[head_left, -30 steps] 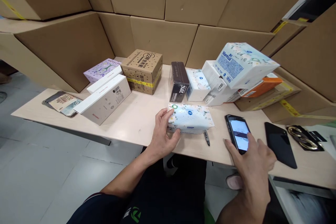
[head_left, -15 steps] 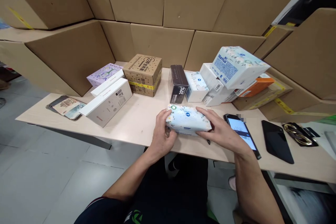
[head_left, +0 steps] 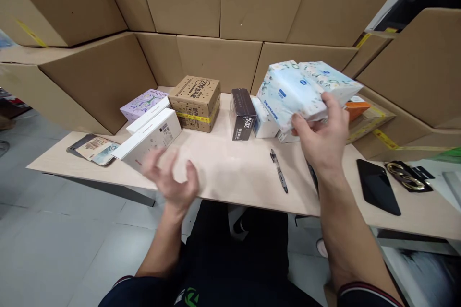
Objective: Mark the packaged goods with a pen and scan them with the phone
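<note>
My right hand (head_left: 322, 132) grips a light-blue floral tissue pack (head_left: 290, 91) by its right end, tilted and raised above the right side of the table. Just behind it, another tissue pack (head_left: 333, 79) of the same print tops the pile of boxes. My left hand (head_left: 173, 175) is off the table surface, fingers curved and apart, with nothing in it, slightly blurred. Nearest to it stands a long white box (head_left: 153, 136). A black-and-clear pen (head_left: 279, 171) lies on the table between my hands.
At the back are a brown carton (head_left: 196, 103), a purple box (head_left: 144, 103), a dark box (head_left: 242, 114) and a smaller tissue pack (head_left: 262, 119). Banknotes (head_left: 96, 148) lie at left. A black phone (head_left: 378, 186) and gold-coloured rings (head_left: 405, 176) lie at right. Cardboard panels (head_left: 219, 60) wall the table.
The tissue pack, held in both hands before, has moved up and right in my right hand alone. My left hand let go and moved left. The pen is now uncovered.
</note>
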{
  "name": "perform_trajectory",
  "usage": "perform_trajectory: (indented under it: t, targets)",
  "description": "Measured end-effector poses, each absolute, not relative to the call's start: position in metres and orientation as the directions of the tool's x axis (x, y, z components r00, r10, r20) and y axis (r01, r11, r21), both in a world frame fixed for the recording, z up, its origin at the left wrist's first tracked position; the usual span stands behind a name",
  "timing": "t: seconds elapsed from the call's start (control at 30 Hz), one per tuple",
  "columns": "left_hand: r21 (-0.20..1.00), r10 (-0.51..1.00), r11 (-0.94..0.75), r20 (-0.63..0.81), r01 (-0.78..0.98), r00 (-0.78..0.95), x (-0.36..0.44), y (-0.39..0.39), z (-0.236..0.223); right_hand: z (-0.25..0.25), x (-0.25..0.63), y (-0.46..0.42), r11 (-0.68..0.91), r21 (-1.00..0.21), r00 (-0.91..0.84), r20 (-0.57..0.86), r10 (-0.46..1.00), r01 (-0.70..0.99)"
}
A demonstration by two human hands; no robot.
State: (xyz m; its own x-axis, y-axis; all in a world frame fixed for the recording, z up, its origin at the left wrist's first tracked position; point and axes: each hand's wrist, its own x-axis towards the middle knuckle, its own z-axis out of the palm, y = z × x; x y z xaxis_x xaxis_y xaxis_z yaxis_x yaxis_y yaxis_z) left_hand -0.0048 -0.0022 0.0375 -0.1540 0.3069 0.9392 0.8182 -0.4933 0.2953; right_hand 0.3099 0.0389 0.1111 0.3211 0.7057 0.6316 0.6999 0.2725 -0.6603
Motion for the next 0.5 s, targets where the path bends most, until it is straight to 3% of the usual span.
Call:
perform_trajectory:
  t: [0.1,0.17,0.3,0.37,0.5]
  targets:
    - [0.414,0.321,-0.167,0.881,0.895,-0.348,-0.059,0.006,0.05,0.104,0.304,0.067,0.215,-0.673,0.289,0.553,0.781,0.708]
    - [0.523,0.365,-0.065,0.805,0.85,-0.468,-0.09,0.012,0.049,0.097,0.302,0.074,0.233,-0.707,0.219,0.487,0.846,0.668]
    - [0.822,0.599,-0.111,0.504,0.559,-0.622,-0.12,0.019,0.032,0.089,0.301,0.061,0.261,-0.751,0.208,0.466,0.86,0.606]
    - [0.874,0.624,-0.139,0.442,0.466,-0.644,-0.123,0.017,0.025,0.091,0.302,0.044,0.272,-0.759,0.213,0.473,0.855,0.591]
    - [0.872,0.662,-0.253,0.472,0.42,-0.582,-0.117,0.007,0.021,0.092,0.299,0.006,0.293,-0.779,0.184,0.458,0.87,0.554]
